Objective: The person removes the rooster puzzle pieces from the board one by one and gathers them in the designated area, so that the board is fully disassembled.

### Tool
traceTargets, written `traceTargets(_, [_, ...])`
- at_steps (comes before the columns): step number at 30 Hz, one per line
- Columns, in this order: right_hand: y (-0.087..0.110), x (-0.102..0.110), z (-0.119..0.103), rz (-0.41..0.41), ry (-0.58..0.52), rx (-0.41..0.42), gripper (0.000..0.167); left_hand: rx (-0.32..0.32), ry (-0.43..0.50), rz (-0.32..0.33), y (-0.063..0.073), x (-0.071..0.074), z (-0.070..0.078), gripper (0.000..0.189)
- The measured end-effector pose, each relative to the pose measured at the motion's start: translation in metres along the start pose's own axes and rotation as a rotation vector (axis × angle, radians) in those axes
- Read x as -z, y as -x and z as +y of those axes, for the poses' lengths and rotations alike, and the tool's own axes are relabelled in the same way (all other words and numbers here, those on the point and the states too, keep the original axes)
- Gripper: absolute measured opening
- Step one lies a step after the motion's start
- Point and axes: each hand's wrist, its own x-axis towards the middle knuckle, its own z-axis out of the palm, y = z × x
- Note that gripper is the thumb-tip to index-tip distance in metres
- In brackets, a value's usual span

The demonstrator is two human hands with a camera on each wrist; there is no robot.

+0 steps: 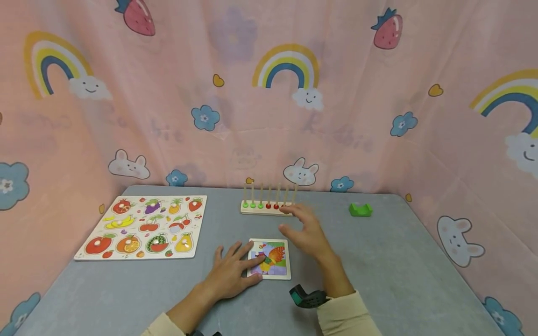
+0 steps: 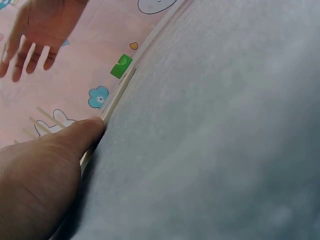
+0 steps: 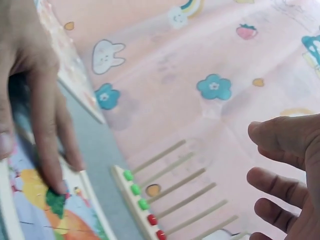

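Cream-framed, the picture puzzle (image 1: 276, 261) lies on the worktop (image 1: 391, 280) in the head view, my left hand (image 1: 229, 275) spread over its left side, clasping nothing. Left wrist view: my thumb, at its edge, should press lightly. Right wrist view: my right hand (image 3: 290, 185), relaxed and unladen, should move clear of the bead rack (image 3: 133, 200).

R hand (image 3: 300, 192) at R edge of view, partly cut off, fingers apart. L hand (image 3: 40, 75) upper L, fingers extended, one fingertip on pale-framed jigsaw (image 3: 30, 185). Bead rack (image 3: 131, 196) on desk (image 3: 90, 145) betw. hands: 3 green beads (image 3: 135, 189), 2 red beads (image 3: 152, 219) vis., thin pegs (image 3: 159, 158). White board (image 3: 77, 90) partly hidden by L hand. Pink patterned curtain (image 3: 165, 110) in bkgd.
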Motion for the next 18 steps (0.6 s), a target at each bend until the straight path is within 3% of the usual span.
traceTargets(6, [0.002, -0.017, 0.016, -0.040, 0.030, -0.032, 0.039, 0.003, 0.003, 0.000, 0.000, 0.001, 0.000, 0.051])
traceTargets(18, [0.009, -0.036, 0.042, -0.110, 0.004, -0.011, 0.038, -0.002, 0.008, 0.001, 0.001, 0.002, 0.002, 0.050])
